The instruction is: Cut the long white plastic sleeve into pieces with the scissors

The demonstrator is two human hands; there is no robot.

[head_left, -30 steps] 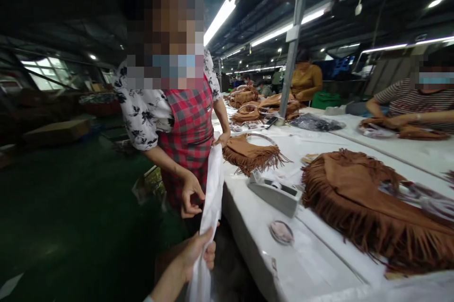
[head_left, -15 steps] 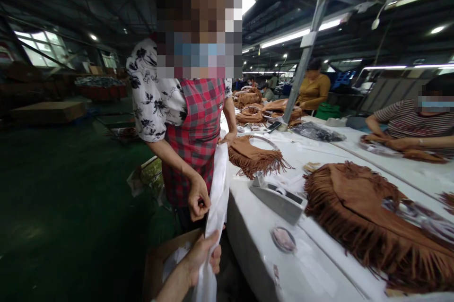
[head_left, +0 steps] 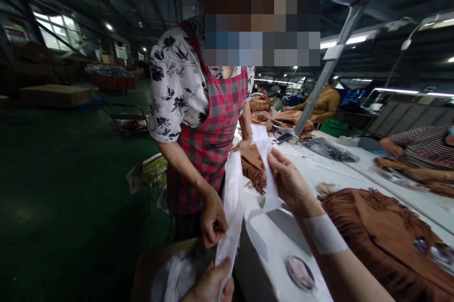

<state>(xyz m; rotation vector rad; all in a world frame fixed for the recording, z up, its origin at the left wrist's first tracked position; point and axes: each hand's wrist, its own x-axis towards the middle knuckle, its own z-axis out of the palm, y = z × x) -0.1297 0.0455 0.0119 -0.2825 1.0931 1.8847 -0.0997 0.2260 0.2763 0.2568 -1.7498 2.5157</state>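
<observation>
My left hand (head_left: 213, 283) is closed round the lower end of a long, folded white strip (head_left: 232, 193) of thin, soft material. Raised over the table edge, my right hand (head_left: 289, 176) pinches a thin white paper-like strip (head_left: 271, 191), which hangs and curls downward. White tape (head_left: 324, 233) is wrapped round my right wrist. Opposite me stands a person in a checked apron (head_left: 227, 117). One of that person's hands (head_left: 214, 221) is at the folded strip's side, the other (head_left: 243, 143) near its top end.
A brown fringed bag (head_left: 386, 245) lies on the white table (head_left: 315, 165) at right; another fringed bag (head_left: 253, 162) is behind my paper strip. A round dish (head_left: 301, 272) sits near the edge. Below left, a carton (head_left: 149, 264) holds clear plastic. A metal post (head_left: 328, 70) rises from the table.
My right hand has come into view with the thin white strip. My left hand keeps its grip on the folded strip. The view has shifted, and the apron wearer appears farther right.
</observation>
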